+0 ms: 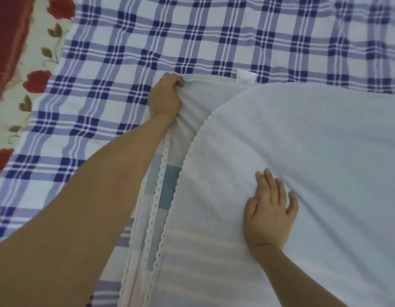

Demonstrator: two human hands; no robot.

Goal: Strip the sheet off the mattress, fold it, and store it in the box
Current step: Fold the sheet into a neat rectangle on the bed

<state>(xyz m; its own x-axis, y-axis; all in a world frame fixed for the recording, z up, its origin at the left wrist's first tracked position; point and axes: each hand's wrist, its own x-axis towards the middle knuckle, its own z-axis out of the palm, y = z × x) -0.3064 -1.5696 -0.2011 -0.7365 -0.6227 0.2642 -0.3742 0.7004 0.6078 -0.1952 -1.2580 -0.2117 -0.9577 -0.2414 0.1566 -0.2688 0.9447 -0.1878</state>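
Note:
A white sheet (314, 151) lies folded over itself on the right, its scalloped lace edge curving down the middle. My left hand (165, 96) is stretched forward and clenched on a corner of the white sheet near the top of the fold. My right hand (269, 209) lies flat, fingers spread, pressing on top of the white sheet. Under the fold, a strip of pale blue and pink checked fabric (167, 189) shows between two lace edges. No box is in view.
A blue and white plaid cloth (192, 36) covers the surface at the back and left. At the far left lies a cream fabric with red roses (36, 83) and a dark red edge (8, 36).

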